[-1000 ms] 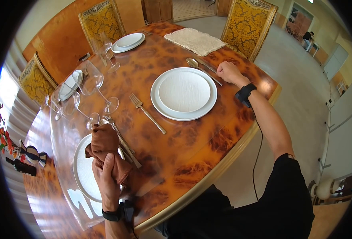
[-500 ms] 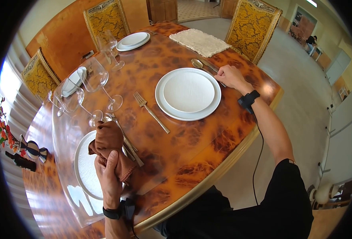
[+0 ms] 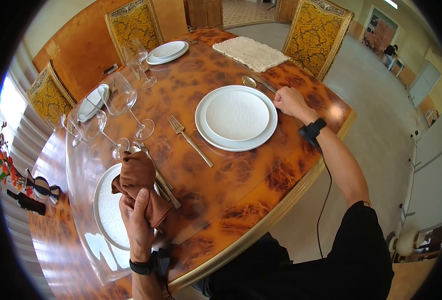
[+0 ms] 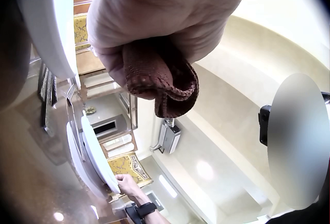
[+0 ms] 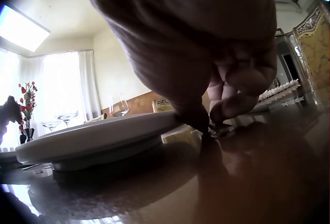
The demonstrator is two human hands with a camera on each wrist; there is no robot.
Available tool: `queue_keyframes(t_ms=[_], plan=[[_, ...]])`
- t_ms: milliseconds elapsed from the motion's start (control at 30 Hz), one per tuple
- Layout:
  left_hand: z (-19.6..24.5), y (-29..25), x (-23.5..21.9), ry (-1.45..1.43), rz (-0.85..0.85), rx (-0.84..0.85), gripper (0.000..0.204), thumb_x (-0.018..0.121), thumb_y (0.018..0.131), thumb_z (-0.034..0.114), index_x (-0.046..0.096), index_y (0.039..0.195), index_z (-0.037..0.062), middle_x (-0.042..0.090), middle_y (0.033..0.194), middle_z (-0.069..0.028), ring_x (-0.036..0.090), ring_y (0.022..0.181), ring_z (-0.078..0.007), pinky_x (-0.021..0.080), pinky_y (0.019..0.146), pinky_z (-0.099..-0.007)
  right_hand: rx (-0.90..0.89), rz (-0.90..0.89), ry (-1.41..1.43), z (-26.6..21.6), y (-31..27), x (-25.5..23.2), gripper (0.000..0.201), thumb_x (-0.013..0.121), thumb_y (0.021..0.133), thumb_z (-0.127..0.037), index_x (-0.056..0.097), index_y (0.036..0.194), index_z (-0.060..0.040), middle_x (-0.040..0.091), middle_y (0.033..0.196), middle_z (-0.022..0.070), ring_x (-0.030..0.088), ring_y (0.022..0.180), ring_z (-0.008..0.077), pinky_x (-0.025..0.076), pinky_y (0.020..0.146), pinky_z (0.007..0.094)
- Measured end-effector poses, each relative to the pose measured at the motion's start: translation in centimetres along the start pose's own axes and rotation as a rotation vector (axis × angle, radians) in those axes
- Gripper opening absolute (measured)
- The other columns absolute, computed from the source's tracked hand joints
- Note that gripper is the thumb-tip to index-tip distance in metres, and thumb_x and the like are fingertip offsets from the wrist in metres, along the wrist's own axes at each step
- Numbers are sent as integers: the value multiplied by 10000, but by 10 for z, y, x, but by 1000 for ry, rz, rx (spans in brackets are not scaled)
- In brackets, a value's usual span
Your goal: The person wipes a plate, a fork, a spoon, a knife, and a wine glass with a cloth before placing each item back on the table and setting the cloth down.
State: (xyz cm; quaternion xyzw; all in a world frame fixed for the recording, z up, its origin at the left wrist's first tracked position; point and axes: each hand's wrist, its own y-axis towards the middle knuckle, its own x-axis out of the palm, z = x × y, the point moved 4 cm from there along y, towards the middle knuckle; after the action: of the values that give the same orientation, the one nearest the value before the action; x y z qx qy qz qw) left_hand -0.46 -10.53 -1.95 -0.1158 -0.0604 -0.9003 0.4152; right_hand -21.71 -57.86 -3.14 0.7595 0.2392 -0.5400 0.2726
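Reaches over a marbled table (image 3: 246,182) with stacked plates (image 3: 237,117) and, at left, another plate (image 3: 106,212); grips a brown napkin (image 3: 138,172) near the latter in the left hand (image 3: 137,217); pinches a spoon (image 3: 249,81) beside the stacked plates with the right hand (image 3: 293,104).

Table (image 3: 253,182): glossy, mottled orange-brown top, gold-coloured edge. Chairs (image 3: 320,35): three, yellow patterned upholstery, ornate frames, ranged round the far and left sides. Mat (image 3: 251,52): cream, shaggy-edged, flat at the far right, before one chair. Stacked plates (image 3: 167,49): two, white, at the far end. Wine glasses (image 3: 144,130): several, clear, stemmed, towards the left. Flowers (image 3: 11,172): red, in a vase (image 3: 42,187) with dark and light bands. Bottle (image 3: 30,204): dark, just beside the vase. Curtain (image 5: 87,72): white, at the bright window (image 5: 51,85). Person (image 3: 391,51): dark clothing, distant background, right.
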Motion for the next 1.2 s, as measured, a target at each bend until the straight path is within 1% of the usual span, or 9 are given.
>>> queue_keyframes(t_ms=[200, 300, 400, 700, 800, 933, 1000, 1100, 1200], plan=[[1, 0, 3, -1, -7, 7, 338, 690, 961, 202, 565, 1197, -6, 646, 1034, -42, 626, 860, -94, 517, 755, -259, 63, 109, 130, -1, -9, -18, 188, 738, 832, -231, 722, 828, -44, 722, 845, 184, 697, 841, 352, 528, 720, 459], [-3, -1, 0, 5, 7, 8, 333, 686, 963, 200, 563, 1195, -5, 644, 1038, -41, 625, 862, -93, 517, 756, -258, 18, 204, -29, 16, 6, -16, 191, 740, 860, -253, 731, 904, -67, 731, 894, 172, 698, 888, 352, 528, 732, 465], [-2, 0, 1, 15, 4, 4, 321, 679, 966, 197, 565, 1189, -3, 643, 1026, -38, 621, 851, -88, 515, 744, -253, 105, 34, -64, 16, 10, -14, 184, 740, 864, -243, 734, 857, -59, 728, 870, 171, 700, 880, 354, 531, 738, 464], [-1, 1, 3, 6, -17, -11, 303, 664, 976, 200, 572, 1177, -7, 646, 998, -32, 621, 829, -80, 510, 725, -246, 24, 33, -46, 33, 15, -2, 159, 668, 806, -132, 695, 687, -29, 672, 723, 208, 686, 769, 388, 531, 668, 469], [1, 1, 6, 0, -12, -14, 293, 661, 978, 199, 578, 1168, -9, 651, 983, -29, 624, 823, -81, 511, 721, -246, 53, 83, 24, 35, 8, -1, 186, 685, 794, -147, 682, 659, -18, 644, 685, 220, 669, 721, 394, 515, 647, 474], [1, 1, 8, 6, -20, -30, 258, 660, 980, 201, 597, 1120, -5, 661, 952, -33, 626, 795, -79, 510, 696, -241, -64, 219, 77, 36, 3, 0, 222, 693, 783, -160, 654, 626, -8, 614, 641, 221, 642, 645, 392, 486, 606, 482], [6, -1, 12, 49, 52, -21, 219, 652, 982, 212, 607, 1006, -1, 656, 842, -33, 613, 686, -66, 488, 585, -218, -100, 234, 89, 40, 8, 4, 233, 695, 782, -164, 645, 623, -2, 605, 637, 224, 632, 621, 392, 477, 595, 484], [15, -1, 20, 67, 2, -7, 239, 636, 987, 231, 588, 952, 0, 626, 681, -35, 553, 440, -88, 416, 362, -217, -72, 169, 82, 43, 14, 5, 233, 698, 775, -163, 641, 624, 5, 598, 631, 228, 626, 605, 394, 479, 591, 482], [13, 0, 20, 32, -42, -11, 243, 630, 995, 243, 593, 982, 4, 635, 691, -30, 555, 435, -87, 423, 357, -217, -80, 176, 84, 40, 11, 4, 244, 699, 774, -162, 633, 623, 18, 602, 626, 224, 635, 618, 392, 491, 598, 462]])
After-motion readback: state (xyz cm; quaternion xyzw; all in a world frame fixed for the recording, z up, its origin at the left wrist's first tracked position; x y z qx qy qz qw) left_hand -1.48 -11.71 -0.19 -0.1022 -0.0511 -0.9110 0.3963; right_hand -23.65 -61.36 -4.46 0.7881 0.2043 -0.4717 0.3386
